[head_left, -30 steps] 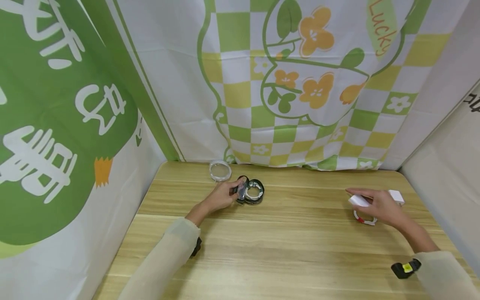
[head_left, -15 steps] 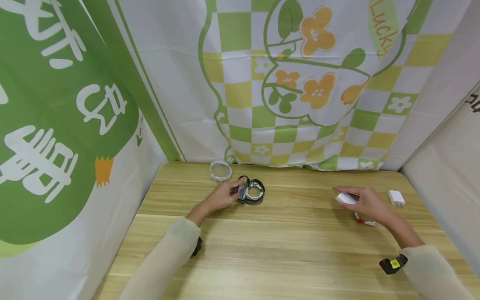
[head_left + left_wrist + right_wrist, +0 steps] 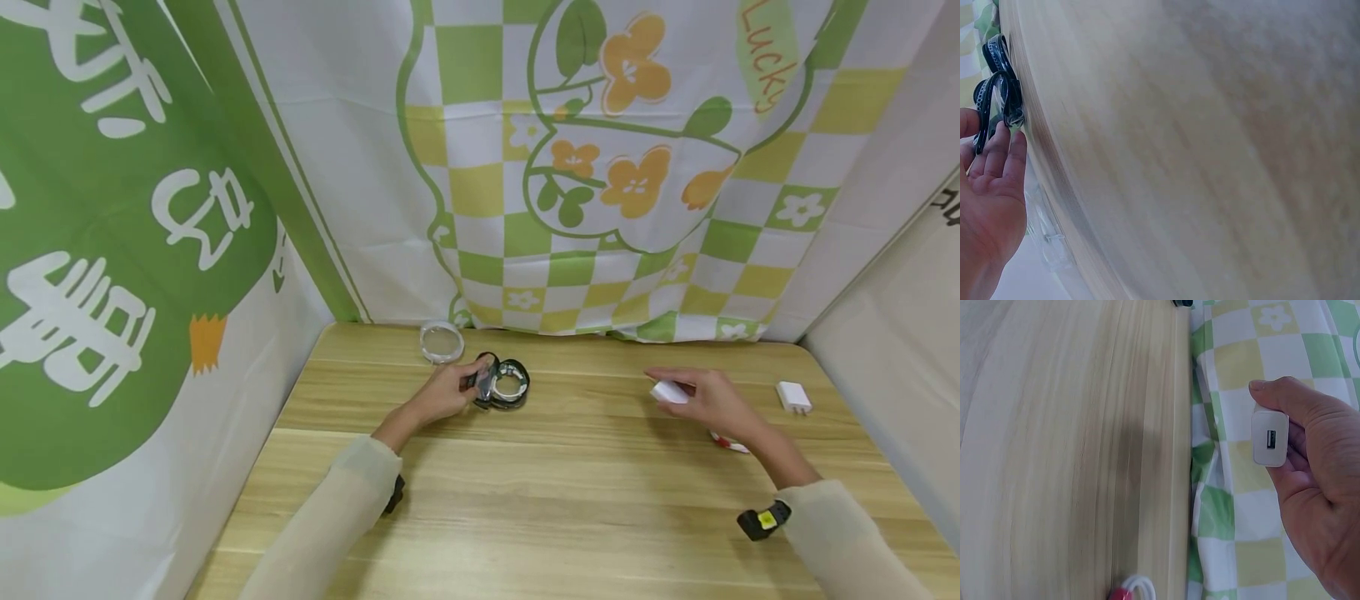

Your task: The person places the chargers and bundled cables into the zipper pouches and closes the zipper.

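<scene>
My left hand pinches one loop of a black coiled band at the back left of the table. Pale markings run along the band in the left wrist view, and a black ring with a white inner ring adjoins it. Thumb and fingers of my right hand hold a white USB charger above the table, its USB port facing the camera in the right wrist view. Partly hidden behind my right hand lies a white and red coiled cable.
A second white charger, prongs toward me, lies on the wooden table at the right. By the back edge, left of centre, sits a clear whitish coil. Printed cloth hangs behind the table.
My right hand has carried the white charger leftward, away from the second charger and the white and red cable. The left hand has stayed in place on the black band.
</scene>
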Motion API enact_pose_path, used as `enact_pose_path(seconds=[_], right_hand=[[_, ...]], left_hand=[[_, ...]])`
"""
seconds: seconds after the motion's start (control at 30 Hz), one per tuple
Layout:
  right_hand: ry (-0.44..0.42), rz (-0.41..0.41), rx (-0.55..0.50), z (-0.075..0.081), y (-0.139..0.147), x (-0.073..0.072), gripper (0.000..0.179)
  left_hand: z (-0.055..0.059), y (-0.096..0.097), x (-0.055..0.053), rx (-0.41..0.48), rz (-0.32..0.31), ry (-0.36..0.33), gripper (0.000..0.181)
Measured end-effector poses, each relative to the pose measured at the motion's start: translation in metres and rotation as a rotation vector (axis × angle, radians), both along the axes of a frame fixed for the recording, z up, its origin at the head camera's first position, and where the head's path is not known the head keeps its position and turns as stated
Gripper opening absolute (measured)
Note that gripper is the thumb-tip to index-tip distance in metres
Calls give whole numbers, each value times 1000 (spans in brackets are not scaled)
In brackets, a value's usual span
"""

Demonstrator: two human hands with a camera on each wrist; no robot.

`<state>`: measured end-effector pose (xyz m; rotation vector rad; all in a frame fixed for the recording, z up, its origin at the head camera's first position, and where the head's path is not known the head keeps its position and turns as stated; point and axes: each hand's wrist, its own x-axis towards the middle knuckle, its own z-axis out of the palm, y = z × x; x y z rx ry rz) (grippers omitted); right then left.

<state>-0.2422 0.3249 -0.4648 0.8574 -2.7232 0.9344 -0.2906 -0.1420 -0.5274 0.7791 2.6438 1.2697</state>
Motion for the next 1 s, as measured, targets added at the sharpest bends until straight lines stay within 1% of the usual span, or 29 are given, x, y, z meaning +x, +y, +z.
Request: enact_pose_path(seconds=[0.13, 0.23, 0.33, 0.47, 0.7, 1.0], right_hand=[[10, 8, -3, 0, -9, -3, 48], [50, 32, 5, 0, -16, -5, 49], [69, 53, 5, -1, -23, -7, 49], [63, 68, -9, -2, -31, -9, 49], [100, 98, 11, -8, -48, -16, 47], [54, 111, -5, -9, -66, -19, 48]], left_hand=[[0, 0, 0, -2, 0, 4, 65], [0, 0, 1, -4, -2, 13, 65], [-1, 0, 1, -3, -5, 19, 65], [-1, -1, 0, -6, -4, 20, 64], [0, -2, 2, -18, 6, 27, 63], [0, -1, 2, -16, 10, 40, 64]])
